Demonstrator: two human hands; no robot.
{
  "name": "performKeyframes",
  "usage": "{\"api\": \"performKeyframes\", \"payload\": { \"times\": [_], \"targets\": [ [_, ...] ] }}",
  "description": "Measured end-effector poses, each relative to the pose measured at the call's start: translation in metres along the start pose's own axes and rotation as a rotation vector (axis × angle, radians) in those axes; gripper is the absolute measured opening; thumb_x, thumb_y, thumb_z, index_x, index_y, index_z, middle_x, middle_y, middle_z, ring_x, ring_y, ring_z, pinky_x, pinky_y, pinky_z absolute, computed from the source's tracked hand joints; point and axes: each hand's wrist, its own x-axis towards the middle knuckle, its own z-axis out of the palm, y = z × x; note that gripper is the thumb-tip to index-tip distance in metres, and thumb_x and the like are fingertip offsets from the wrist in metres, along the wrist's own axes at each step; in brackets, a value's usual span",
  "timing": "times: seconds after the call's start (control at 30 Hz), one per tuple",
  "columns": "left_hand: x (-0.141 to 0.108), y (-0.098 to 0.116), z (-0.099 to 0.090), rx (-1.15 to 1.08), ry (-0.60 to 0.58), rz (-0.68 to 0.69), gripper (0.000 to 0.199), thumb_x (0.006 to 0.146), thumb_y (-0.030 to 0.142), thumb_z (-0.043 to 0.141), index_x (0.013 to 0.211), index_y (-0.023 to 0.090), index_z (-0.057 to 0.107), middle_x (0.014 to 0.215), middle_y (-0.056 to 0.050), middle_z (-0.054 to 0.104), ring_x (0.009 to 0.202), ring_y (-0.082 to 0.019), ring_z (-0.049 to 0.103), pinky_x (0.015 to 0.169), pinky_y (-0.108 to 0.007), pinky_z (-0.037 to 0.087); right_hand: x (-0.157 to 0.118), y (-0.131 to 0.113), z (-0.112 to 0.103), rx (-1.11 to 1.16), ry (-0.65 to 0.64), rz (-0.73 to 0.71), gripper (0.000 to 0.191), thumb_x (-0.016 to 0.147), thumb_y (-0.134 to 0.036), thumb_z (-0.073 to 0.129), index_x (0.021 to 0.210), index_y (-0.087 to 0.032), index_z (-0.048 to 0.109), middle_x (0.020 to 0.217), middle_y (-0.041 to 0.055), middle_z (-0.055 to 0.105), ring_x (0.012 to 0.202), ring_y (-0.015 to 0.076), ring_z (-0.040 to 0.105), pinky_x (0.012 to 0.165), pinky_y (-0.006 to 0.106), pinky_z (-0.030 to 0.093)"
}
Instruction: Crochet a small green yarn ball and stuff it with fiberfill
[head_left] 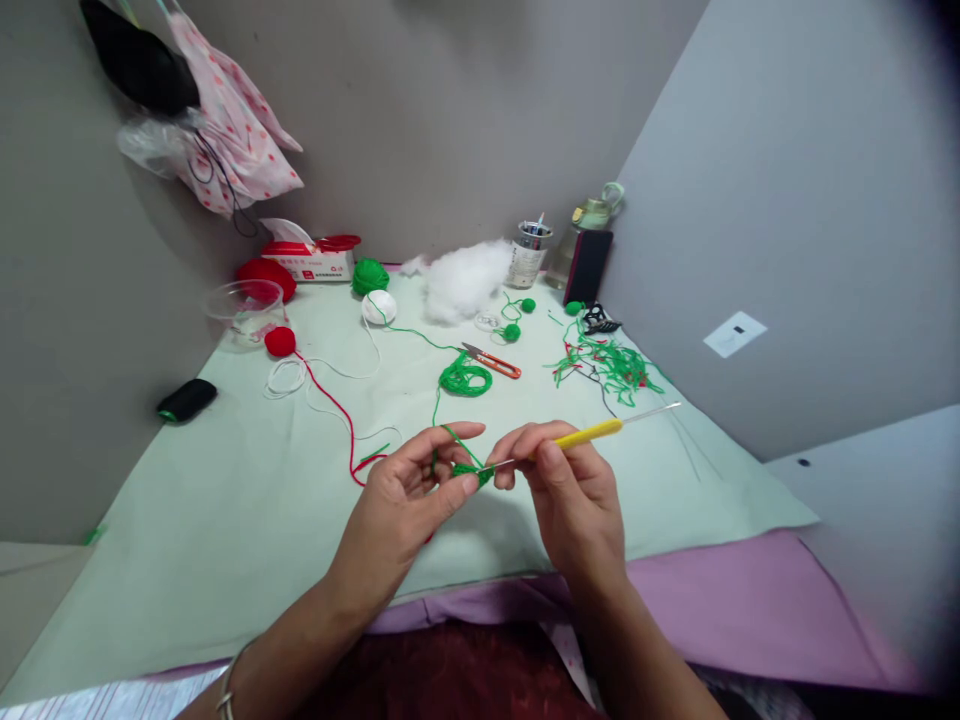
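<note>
Between the thumb and fingers of my left hand (409,495) is a small green crochet piece (484,478), partly hidden by the fingertips. Green yarn (459,440) runs over my left index finger and down to the piece. My right hand (574,495) is closed on a crochet hook (589,435) with a yellow handle and metal ends. The hook's left tip meets the green piece, and its other end points up to the right. Behind the hands, a loose coil of green yarn (465,375) lies on the pale cloth, beside orange-handled thread snips (491,361).
Further back are a green yarn ball (370,278), a white yarn ball (379,307), white stuffing (469,283) and a cup of pens (529,256). Green yarn scraps (619,370) lie right, near a propped phone (588,266). A red yarn ball (280,342) and black case (187,400) sit left.
</note>
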Motion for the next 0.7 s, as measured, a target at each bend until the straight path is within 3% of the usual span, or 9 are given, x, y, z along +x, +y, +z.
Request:
{"api": "performKeyframes", "payload": {
  "times": [0.1, 0.3, 0.43, 0.5, 0.6, 0.7],
  "targets": [
    [0.000, 0.001, 0.002, 0.023, 0.037, 0.018, 0.030, 0.086, 0.030, 0.085, 0.116, 0.032, 0.083, 0.091, 0.000, 0.065, 0.081, -0.014, 0.055, 0.078, -0.025, 0.046, -0.003, -0.003, 0.000, -0.140, -0.011, -0.089, 0.024, 0.109, -0.031, 0.054, 0.098, -0.022, 0.073, 0.092, 0.0043, 0.075, 0.075, 0.0168, 0.069, 0.070, 0.033, 0.055],
    [-0.004, 0.003, 0.011, 0.041, 0.162, 0.052, 0.036, 0.081, 0.025, 0.086, 0.117, 0.024, 0.079, 0.082, 0.002, 0.063, 0.066, -0.011, 0.049, 0.062, -0.024, 0.042, -0.013, -0.004, 0.003, -0.688, -0.122, -0.511, 0.026, 0.104, -0.013, 0.054, 0.117, -0.026, 0.073, 0.097, 0.0071, 0.077, 0.089, 0.0219, 0.073, 0.076, 0.036, 0.060],
    [-0.002, 0.004, 0.012, -0.197, 0.080, -0.062, 0.050, 0.078, 0.028, 0.090, 0.126, 0.022, 0.077, 0.080, 0.003, 0.063, 0.062, -0.008, 0.048, 0.059, -0.021, 0.041, -0.014, 0.005, 0.004, -0.948, -0.102, -0.706, 0.032, 0.098, -0.011, 0.064, 0.121, -0.031, 0.076, 0.102, 0.0076, 0.077, 0.091, 0.0224, 0.074, 0.073, 0.035, 0.061],
    [0.000, 0.005, 0.010, -0.350, 0.003, -0.179, 0.052, 0.078, 0.031, 0.091, 0.127, 0.021, 0.077, 0.075, 0.005, 0.058, 0.053, -0.004, 0.039, 0.054, -0.019, 0.038, -0.012, 0.006, 0.004, -0.857, -0.060, -0.657, 0.034, 0.099, -0.011, 0.064, 0.120, -0.033, 0.077, 0.101, 0.0064, 0.077, 0.093, 0.0230, 0.073, 0.075, 0.036, 0.060],
    [0.003, 0.009, 0.007, -0.428, -0.024, -0.239, 0.044, 0.078, 0.028, 0.091, 0.120, 0.020, 0.081, 0.074, 0.007, 0.055, 0.045, 0.001, 0.025, 0.047, -0.017, 0.033, -0.007, 0.004, 0.006, -0.471, 0.061, -0.410, 0.029, 0.104, -0.013, 0.057, 0.112, -0.031, 0.078, 0.094, 0.0041, 0.075, 0.082, 0.0193, 0.068, 0.071, 0.035, 0.056],
    [0.003, 0.010, 0.008, -0.384, -0.006, -0.155, 0.045, 0.076, 0.026, 0.092, 0.119, 0.023, 0.081, 0.085, 0.003, 0.062, 0.051, -0.002, 0.041, 0.046, -0.017, 0.035, -0.003, 0.000, 0.009, -0.236, 0.064, -0.249, 0.024, 0.106, -0.020, 0.057, 0.101, -0.028, 0.080, 0.089, 0.0025, 0.073, 0.077, 0.0167, 0.064, 0.070, 0.033, 0.053]
  ]
}}
